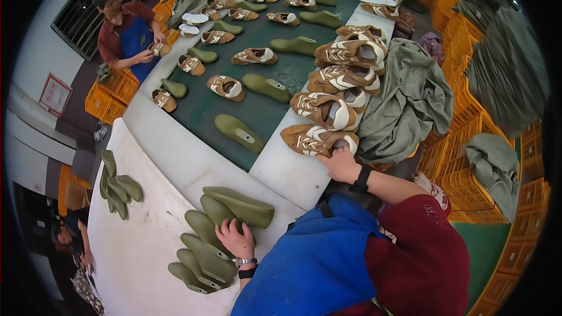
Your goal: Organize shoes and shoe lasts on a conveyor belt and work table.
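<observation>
My right hand [341, 165] grips the heel end of the nearest brown sneaker [310, 140] with cream trim and laces. This shoe sits at the near end of a row of similar sneakers [336, 78] on the white table edge. My left hand [236, 240] lies with fingers spread over a group of olive-green shoe lasts [206, 256] on the white table, touching one near its middle. Another green last [240, 206] lies just beyond those fingers. The underside of my right hand's grip is partly hidden.
A green conveyor belt [196, 108] carries sneakers and lasts. More lasts [119, 186] lie on the white table [140, 240] at left. A co-worker [130, 35] across the belt holds a shoe. Green cloth [407, 99] and orange crates [448, 164] stand at right.
</observation>
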